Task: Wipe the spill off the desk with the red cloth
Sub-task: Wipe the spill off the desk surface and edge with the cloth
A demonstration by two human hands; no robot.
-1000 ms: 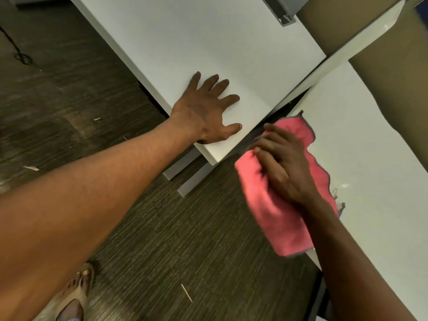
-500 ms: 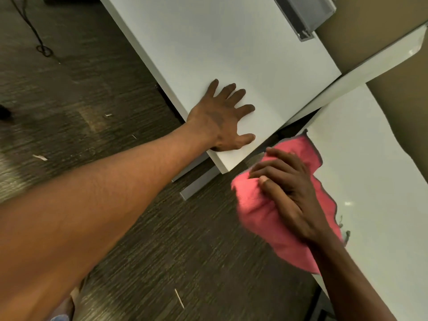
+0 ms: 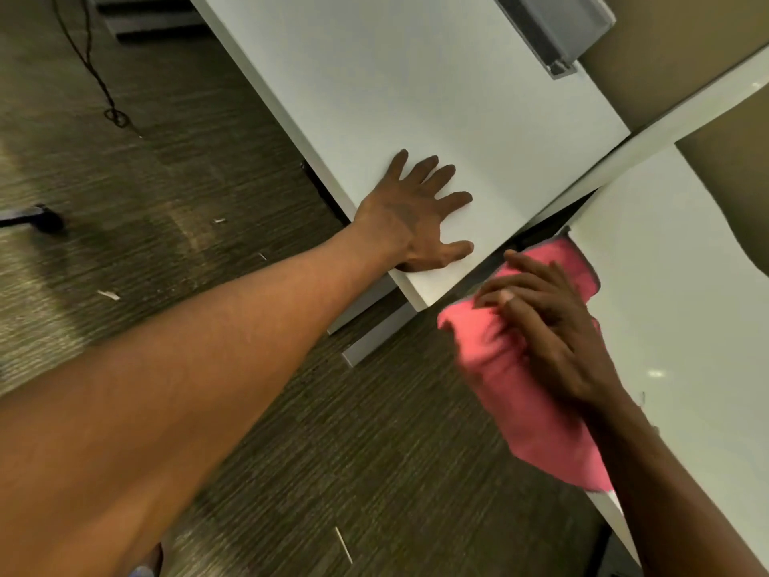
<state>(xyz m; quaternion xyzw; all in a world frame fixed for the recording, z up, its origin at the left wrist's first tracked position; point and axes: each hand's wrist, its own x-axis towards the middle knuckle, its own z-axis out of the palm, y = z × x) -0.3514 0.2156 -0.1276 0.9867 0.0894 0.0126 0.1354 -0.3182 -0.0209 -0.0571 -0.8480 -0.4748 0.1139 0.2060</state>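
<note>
Though blurry, red cloth [image 3: 489, 354] under right hand [image 3: 553, 339].

The right hand [image 3: 553, 335] is covering the middle of the red cloth [image 3: 537, 426], whose left edge is blurring. The cloth is hiding the desk [image 3: 686, 285] edge beneath it. A cable [image 3: 117, 117] is running off the top.

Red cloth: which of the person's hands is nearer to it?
Right. The right hand lies on the red cloth, pressing it at the edge of the desk. The left hand rests flat on the neighbouring desk, apart from the cloth.
</note>
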